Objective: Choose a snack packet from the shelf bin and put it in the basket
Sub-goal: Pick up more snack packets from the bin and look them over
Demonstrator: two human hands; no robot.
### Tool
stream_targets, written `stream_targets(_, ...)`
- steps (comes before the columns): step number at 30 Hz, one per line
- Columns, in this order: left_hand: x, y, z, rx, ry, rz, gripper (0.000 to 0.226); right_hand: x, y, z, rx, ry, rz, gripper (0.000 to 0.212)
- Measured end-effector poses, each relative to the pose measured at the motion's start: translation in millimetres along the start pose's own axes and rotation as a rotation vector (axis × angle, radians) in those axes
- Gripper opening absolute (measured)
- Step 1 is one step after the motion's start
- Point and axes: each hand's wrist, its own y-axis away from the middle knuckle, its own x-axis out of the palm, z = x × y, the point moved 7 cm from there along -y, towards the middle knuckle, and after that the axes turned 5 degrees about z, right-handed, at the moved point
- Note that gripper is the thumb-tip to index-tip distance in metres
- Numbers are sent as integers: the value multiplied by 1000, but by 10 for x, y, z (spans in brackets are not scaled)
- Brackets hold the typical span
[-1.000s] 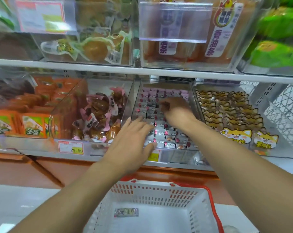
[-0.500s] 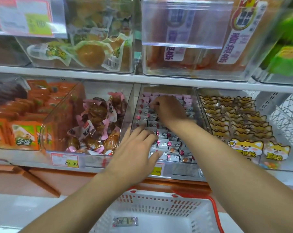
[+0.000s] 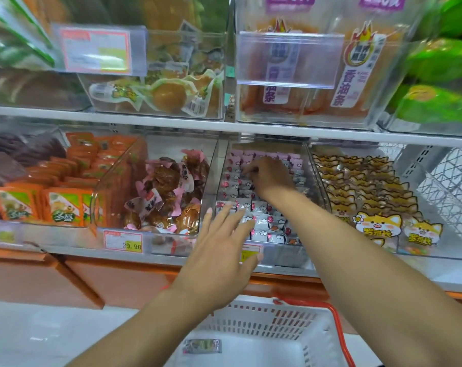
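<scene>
The right hand [image 3: 269, 176] reaches deep into the clear shelf bin [image 3: 318, 178] that holds rows of small pink-and-white snack packets [image 3: 261, 221], its fingers curled down onto the packets near the back; whether it has one pinched I cannot tell, since the knuckles hide the fingertips. The left hand [image 3: 222, 258] is spread wide with straight fingers at the bin's front edge, its fingertips over the nearest packets and holding nothing, probably steadying the front rows or the bin while the other hand picks. The packets stand packed in neat rows running from the front of the bin to the back, faces tilted up toward the shopper, which makes them easy to lift out singly; each is too small to judge its long axis with confidence. Below both hands and nearer the body sits the white basket [image 3: 264, 321] with a red handle, already holding one small packet [image 3: 202, 346] lying flat on its floor, placed so a chosen packet need only be carried straight down.
</scene>
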Motion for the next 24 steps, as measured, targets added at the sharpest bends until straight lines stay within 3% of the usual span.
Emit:
stream_targets(6, -148, 133, 128, -17, 99, -118, 55, -462, 119, -5, 69, -230, -385, 12)
stream_targets(8, -263, 147, 132, -42, 216, -203, 52, -571, 234, -70, 106, -408, -456, 7)
stream_targets(10, -390, 175, 152, -115, 372, -311, 46, -605, 427, -133, 191, -649, -476, 15)
stream_targets(12, -486, 220, 233, -255, 595, -388, 40, -560, 695, -151, 259, -920, -440, 11)
stream_targets(14, -503, 255, 307, -382, 870, -383, 38, -501, 1014, -83, 265, -1008, -314, 11)
stream_targets(19, -292, 325, 272, -497, 1356, -180, 16, -345, 1685, -139, 318, -1167, -120, 24)
stream_targets(24, 10, 394, 367, -632, 1727, -127, 48, -279, 1899, -216, 305, -1250, 34, 30)
